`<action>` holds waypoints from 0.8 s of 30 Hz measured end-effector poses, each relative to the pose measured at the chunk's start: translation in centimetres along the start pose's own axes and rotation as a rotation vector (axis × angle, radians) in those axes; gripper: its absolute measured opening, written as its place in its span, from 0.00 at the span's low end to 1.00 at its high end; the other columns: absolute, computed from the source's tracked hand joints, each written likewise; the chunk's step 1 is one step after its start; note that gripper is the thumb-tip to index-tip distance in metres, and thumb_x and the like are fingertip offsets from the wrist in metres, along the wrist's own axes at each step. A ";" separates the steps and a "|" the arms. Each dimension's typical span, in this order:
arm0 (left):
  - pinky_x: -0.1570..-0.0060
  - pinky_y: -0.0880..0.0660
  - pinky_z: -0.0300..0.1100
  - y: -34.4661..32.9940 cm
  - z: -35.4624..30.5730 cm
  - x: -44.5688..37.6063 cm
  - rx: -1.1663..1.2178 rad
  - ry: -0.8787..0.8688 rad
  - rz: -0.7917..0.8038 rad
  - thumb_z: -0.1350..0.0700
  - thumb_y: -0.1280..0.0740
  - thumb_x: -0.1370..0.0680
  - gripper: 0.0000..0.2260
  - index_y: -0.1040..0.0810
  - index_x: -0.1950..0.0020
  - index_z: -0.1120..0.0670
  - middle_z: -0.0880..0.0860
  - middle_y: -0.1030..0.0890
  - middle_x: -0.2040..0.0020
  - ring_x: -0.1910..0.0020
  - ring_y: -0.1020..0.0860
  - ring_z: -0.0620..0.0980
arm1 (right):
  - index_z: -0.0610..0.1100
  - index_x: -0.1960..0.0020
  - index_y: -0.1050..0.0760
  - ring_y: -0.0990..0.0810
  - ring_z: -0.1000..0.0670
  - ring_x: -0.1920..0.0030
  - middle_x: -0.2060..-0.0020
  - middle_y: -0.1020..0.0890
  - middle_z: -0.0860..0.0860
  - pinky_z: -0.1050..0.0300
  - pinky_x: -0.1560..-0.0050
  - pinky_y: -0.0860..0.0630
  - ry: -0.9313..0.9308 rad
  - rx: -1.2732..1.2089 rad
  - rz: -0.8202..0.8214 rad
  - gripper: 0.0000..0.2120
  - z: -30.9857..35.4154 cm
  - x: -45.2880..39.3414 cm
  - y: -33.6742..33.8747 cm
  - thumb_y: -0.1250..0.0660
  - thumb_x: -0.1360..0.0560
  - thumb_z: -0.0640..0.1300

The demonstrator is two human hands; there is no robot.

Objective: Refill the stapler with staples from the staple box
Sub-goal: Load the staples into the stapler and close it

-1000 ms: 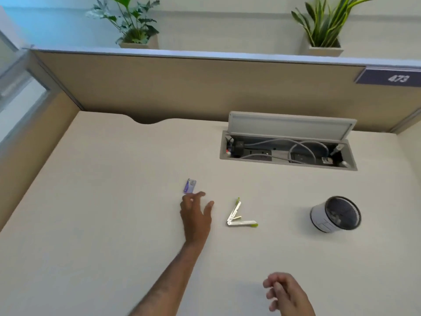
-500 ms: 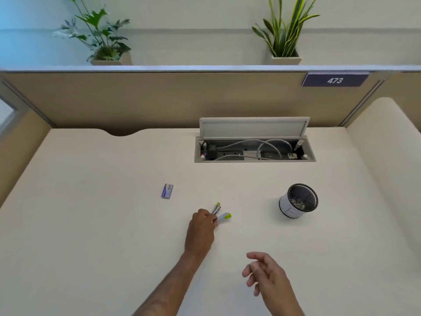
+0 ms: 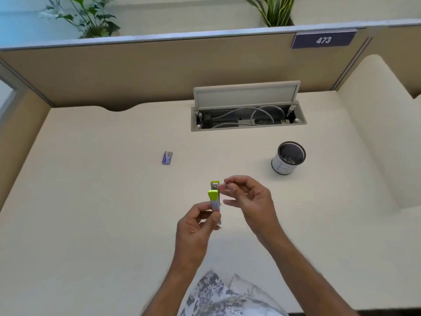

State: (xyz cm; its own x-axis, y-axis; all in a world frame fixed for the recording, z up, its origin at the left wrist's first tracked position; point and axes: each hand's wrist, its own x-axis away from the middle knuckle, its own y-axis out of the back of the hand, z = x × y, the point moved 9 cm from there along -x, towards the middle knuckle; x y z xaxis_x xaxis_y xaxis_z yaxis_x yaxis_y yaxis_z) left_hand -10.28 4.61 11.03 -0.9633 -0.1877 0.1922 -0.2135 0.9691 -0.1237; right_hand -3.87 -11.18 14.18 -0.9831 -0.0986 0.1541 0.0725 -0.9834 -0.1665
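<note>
A small white and lime-green stapler [image 3: 214, 197] is held up above the desk, opened, its green tips pointing away from me. My left hand [image 3: 195, 226] grips its near end. My right hand [image 3: 247, 197] hovers just right of the stapler, fingers curled and apart, thumb and forefinger close to the stapler's far tip; whether they touch it I cannot tell. The small purple staple box [image 3: 167, 157] lies shut on the cream desk [image 3: 91, 213], to the upper left of both hands.
A round white pen cup with a dark mesh inside [image 3: 288, 157] stands to the right. Behind it an open cable tray with white cables [image 3: 248, 117] is set into the desk. Beige partition walls [image 3: 136, 71] enclose the back and left side.
My left hand has picked the stapler off the desk and lifted it toward me. My right hand came up from the near edge to the stapler's right side.
</note>
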 end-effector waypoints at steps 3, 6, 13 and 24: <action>0.60 0.18 0.40 0.3 -1.1 1.0 0.014 0.000 0.005 0.58 0.25 0.23 0.06 0.14 0.47 0.53 0.51 0.13 0.56 0.59 0.18 0.46 | 0.44 0.46 0.18 0.13 0.43 0.45 0.49 0.12 0.46 0.46 0.49 0.15 0.077 0.004 0.053 0.06 1.2 1.1 -1.0 0.34 0.19 0.38; 0.59 0.17 0.41 0.5 -1.6 1.9 0.004 -0.019 0.011 0.58 0.24 0.24 0.07 0.13 0.47 0.50 0.52 0.13 0.55 0.59 0.18 0.47 | 0.44 0.46 0.17 0.13 0.43 0.45 0.48 0.12 0.46 0.42 0.48 0.15 0.075 0.036 0.079 0.07 1.3 1.8 -1.4 0.34 0.19 0.36; 0.51 0.16 0.48 -0.5 -1.8 3.6 0.029 -0.070 0.091 0.65 0.25 0.26 0.14 0.13 0.50 0.46 0.50 0.13 0.45 0.48 0.16 0.47 | 0.41 0.48 0.17 0.13 0.44 0.52 0.54 0.11 0.44 0.44 0.47 0.15 -0.047 0.058 -0.010 0.07 -0.1 2.1 -0.4 0.34 0.19 0.35; 0.46 0.16 0.59 -1.7 -1.0 5.3 0.293 0.243 0.121 0.49 0.30 0.23 0.18 0.18 0.59 0.65 0.61 0.16 0.37 0.37 0.17 0.63 | 0.50 0.49 0.16 0.12 0.49 0.51 0.55 0.11 0.51 0.50 0.50 0.15 0.103 0.170 -0.087 0.08 1.7 3.5 0.0 0.32 0.20 0.40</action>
State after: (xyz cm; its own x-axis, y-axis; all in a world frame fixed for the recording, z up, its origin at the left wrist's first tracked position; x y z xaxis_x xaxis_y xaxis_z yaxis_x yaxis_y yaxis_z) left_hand -14.83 2.18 13.26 -0.9253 0.0023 0.3793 -0.1721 0.8886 -0.4252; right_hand -6.99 -11.76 16.36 -0.9983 -0.0046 0.0586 0.0052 -0.9999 0.0110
